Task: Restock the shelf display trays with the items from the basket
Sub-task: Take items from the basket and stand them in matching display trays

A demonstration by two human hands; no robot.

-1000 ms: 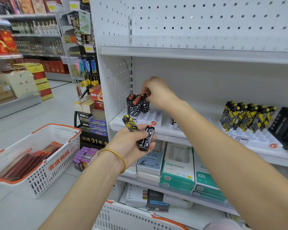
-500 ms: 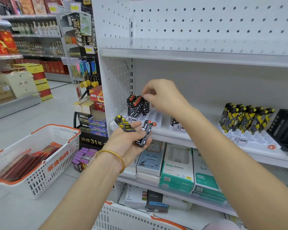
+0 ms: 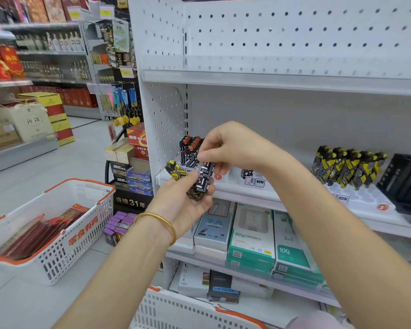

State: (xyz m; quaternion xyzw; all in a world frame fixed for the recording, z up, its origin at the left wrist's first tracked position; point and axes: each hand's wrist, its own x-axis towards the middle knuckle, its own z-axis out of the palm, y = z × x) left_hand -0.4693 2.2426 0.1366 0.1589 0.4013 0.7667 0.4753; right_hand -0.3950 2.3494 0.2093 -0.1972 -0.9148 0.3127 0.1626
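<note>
My left hand [image 3: 188, 200] is palm up in front of the shelf and holds a yellow-black lighter [image 3: 175, 170] and a black-white patterned lighter [image 3: 205, 178]. My right hand [image 3: 228, 146] pinches the top of the black-white lighter. Just behind the hands a white display tray [image 3: 223, 178] holds several black-white lighters with red caps [image 3: 190, 148]. Farther right on the same shelf a second white tray [image 3: 356, 198] carries several yellow-black lighters [image 3: 347, 167]. The rim of a white basket with orange trim [image 3: 199, 312] shows at the bottom edge.
Another white and orange basket [image 3: 57, 233] with red packets stands on the floor at left. A black tray [image 3: 406, 184] sits at the shelf's far right. Boxed chargers and cables [image 3: 252, 231] fill the shelf below. Battery boxes [image 3: 138, 167] are stacked left of the shelf post.
My right hand left the red-capped lighters in the tray and came down to my left hand, where it now pinches the black-white lighter. My left hand rose slightly.
</note>
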